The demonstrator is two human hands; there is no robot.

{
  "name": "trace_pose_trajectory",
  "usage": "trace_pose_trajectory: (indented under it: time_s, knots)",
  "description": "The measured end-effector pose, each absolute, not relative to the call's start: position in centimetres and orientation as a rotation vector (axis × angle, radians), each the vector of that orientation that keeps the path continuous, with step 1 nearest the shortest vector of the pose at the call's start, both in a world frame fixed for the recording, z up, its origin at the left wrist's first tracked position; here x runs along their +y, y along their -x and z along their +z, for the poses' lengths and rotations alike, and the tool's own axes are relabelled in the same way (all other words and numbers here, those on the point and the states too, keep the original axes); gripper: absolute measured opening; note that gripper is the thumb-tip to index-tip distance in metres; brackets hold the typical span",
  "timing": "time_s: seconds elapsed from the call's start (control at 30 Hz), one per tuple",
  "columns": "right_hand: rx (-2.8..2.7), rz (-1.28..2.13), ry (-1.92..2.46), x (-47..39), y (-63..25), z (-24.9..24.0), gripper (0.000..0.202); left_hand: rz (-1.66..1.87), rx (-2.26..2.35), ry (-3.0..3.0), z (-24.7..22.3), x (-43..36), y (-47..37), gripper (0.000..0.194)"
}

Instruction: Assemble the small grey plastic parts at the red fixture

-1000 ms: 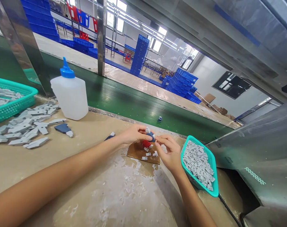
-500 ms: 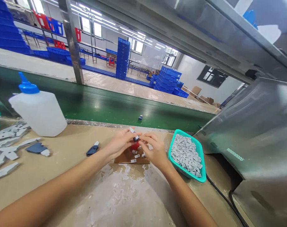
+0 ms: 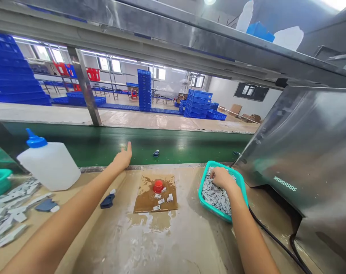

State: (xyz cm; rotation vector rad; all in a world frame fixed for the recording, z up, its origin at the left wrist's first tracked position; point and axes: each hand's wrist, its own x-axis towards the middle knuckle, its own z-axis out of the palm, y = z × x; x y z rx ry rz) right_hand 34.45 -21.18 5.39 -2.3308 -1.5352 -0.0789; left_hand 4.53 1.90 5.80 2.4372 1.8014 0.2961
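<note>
My left hand is stretched out over the near edge of the green conveyor belt. One finger points up and away, and nothing shows in this hand. My right hand dips into a teal basket of small grey plastic pieces. Its fingers are curled down among them, with the fingertips partly hidden. Between the hands, a red cap-like knob sits on a wet brown board, with several small grey pieces beside it. One dark blue part with a white end rests left of the board.
A white bottle with a blue spout stands at the left, near larger grey parts and another dark blue part. On the belt lies a small dark part. A metal housing borders the right side.
My hands have parted from above the board. The left moved to the belt and the dark piece is no longer seen in it; the right moved into the teal basket. The view has tilted.
</note>
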Motion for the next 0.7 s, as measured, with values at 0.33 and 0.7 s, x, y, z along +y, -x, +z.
trace_pose_trajectory:
  time_s: [0.33,0.7]
  knots:
    - [-1.494,-0.046,2.317,-21.9,-34.0,6.6,0.037,0.343,1.304,-2.739,3.9,0.7,-11.8,0.029]
    - [-1.303,-0.037,2.21,-21.5,-33.4,7.6,0.012,0.871,1.123,-1.635,6.0,-1.2,-5.0,0.033]
